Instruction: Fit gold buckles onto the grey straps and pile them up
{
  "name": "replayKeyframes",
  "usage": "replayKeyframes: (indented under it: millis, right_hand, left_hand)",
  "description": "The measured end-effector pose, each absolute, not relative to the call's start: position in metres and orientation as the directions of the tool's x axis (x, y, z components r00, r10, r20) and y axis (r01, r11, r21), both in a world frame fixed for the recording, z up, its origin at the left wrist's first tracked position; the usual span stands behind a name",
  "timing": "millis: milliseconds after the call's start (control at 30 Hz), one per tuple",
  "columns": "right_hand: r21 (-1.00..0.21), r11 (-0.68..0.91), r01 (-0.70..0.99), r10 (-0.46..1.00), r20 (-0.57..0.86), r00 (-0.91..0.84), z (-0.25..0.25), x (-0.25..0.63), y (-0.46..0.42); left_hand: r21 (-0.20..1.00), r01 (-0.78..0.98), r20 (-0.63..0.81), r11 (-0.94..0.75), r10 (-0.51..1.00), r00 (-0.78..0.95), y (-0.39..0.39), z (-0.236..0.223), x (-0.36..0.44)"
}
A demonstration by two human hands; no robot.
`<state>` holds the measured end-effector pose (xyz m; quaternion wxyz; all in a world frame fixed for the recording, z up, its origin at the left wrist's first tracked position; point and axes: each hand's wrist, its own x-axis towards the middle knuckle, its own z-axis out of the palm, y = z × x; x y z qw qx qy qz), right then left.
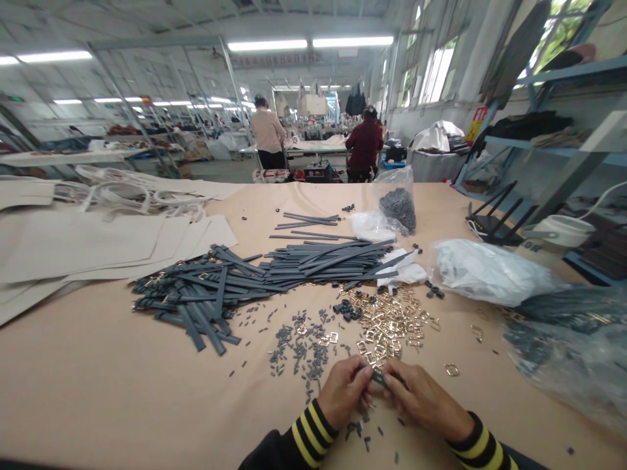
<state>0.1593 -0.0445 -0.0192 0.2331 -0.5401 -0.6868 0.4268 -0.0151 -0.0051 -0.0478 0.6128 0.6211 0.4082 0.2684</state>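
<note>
My left hand (344, 390) and my right hand (416, 393) meet at the near side of the table, both closed on a short dark grey strap (379, 377) stretched between their fingertips. Much of the strap is hidden by my fingers. Just beyond lies a heap of gold-coloured metal buckles (386, 326). Left of the buckles, many small dark grey pieces (308, 356) are scattered, and a few more lie below my hands. A small pile of dark loops (349, 309) sits beside the buckles.
Farther back lie a stack of grey straps (323, 261) and a tangled strap pile (206, 294). Beige bag panels (98, 241) cover the left. Clear bags (494, 269) and a router (497, 222) are on the right. Two people stand at another table beyond.
</note>
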Motion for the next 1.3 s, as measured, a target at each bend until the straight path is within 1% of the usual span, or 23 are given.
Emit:
replayKeyframes:
  millis: [33,67,100,133,167,233,267,333,400,500,667,867,933,1033,1100,1200,1233,1300]
  right_hand:
    - [-0.853,0.032,0.520,0.940,-0.151,-0.306,-0.021,0.158,-0.045]
    - [-0.862,0.018,0.506,0.942,-0.154,-0.297,-0.023,0.157,-0.044]
    - [-0.865,0.011,0.502,0.948,-0.151,-0.281,-0.025,0.156,-0.044]
    - [-0.865,0.005,0.502,0.954,-0.147,-0.262,-0.027,0.156,-0.043]
    - [-0.864,-0.001,0.504,0.959,-0.144,-0.245,-0.030,0.156,-0.042]
    - [-0.866,-0.017,0.499,0.964,-0.147,-0.222,-0.033,0.155,-0.040]
    - [-0.868,-0.026,0.497,0.964,-0.153,-0.216,-0.034,0.155,-0.039]
    - [-0.864,-0.027,0.503,0.967,-0.151,-0.207,-0.035,0.154,-0.037]
    - [-0.854,0.002,0.520,0.971,-0.123,-0.206,-0.035,0.154,-0.037]
    - [-0.848,0.047,0.527,0.972,-0.082,-0.219,-0.034,0.154,-0.038]
    - [-0.895,-0.038,0.444,0.964,-0.150,-0.221,-0.031,0.150,-0.040]
    - [-0.944,-0.117,0.309,0.964,-0.183,-0.194,-0.033,0.146,-0.039]
    - [-0.944,-0.123,0.306,0.967,-0.184,-0.177,-0.034,0.146,-0.040]
    - [-0.928,-0.062,0.367,0.985,-0.117,-0.129,-0.032,0.144,-0.040]
    - [-0.923,-0.038,0.383,0.990,-0.086,-0.108,-0.030,0.140,-0.039]
    - [-0.944,-0.060,0.324,0.990,-0.097,-0.101,-0.027,0.132,-0.035]
    - [-0.956,-0.067,0.286,0.990,-0.099,-0.099,-0.027,0.129,-0.034]
    - [-0.975,-0.099,0.201,0.990,-0.117,-0.082,-0.028,0.126,-0.031]
  left_hand:
    - [0.965,0.261,-0.111,-0.029,0.855,0.506,-0.001,-0.045,-0.020]
    - [0.921,0.354,-0.027,-0.163,0.880,0.474,0.004,-0.042,-0.028]
    - [0.844,0.454,0.067,-0.286,0.896,0.438,0.011,-0.038,-0.036]
    - [0.752,0.549,0.137,-0.364,0.902,0.410,0.018,-0.035,-0.045]
    - [0.664,0.631,0.170,-0.401,0.903,0.395,0.025,-0.031,-0.054]
    - [0.525,0.740,0.148,-0.421,0.901,0.407,0.038,-0.027,-0.068]
    - [0.478,0.770,0.111,-0.423,0.898,0.425,0.043,-0.026,-0.073]
    - [0.426,0.798,0.034,-0.427,0.889,0.457,0.049,-0.025,-0.077]
    - [0.404,0.810,-0.017,-0.425,0.882,0.471,0.051,-0.025,-0.077]
    - [0.394,0.807,-0.037,-0.439,0.870,0.491,0.051,-0.023,-0.075]
    - [0.381,0.806,-0.061,-0.453,0.857,0.511,0.053,-0.022,-0.074]
    - [0.386,0.803,-0.097,-0.454,0.846,0.525,0.064,-0.024,-0.074]
    - [0.382,0.800,-0.092,-0.463,0.842,0.531,0.064,-0.023,-0.074]
    - [0.368,0.804,-0.085,-0.468,0.844,0.530,0.055,-0.020,-0.070]
    - [0.333,0.815,-0.064,-0.474,0.851,0.521,0.044,-0.018,-0.061]
    - [0.268,0.817,-0.003,-0.510,0.848,0.530,0.022,-0.019,-0.039]
    - [0.271,0.803,0.016,-0.531,0.837,0.548,0.015,-0.020,-0.032]
    - [0.341,0.750,0.045,-0.567,0.806,0.590,0.003,-0.022,-0.019]
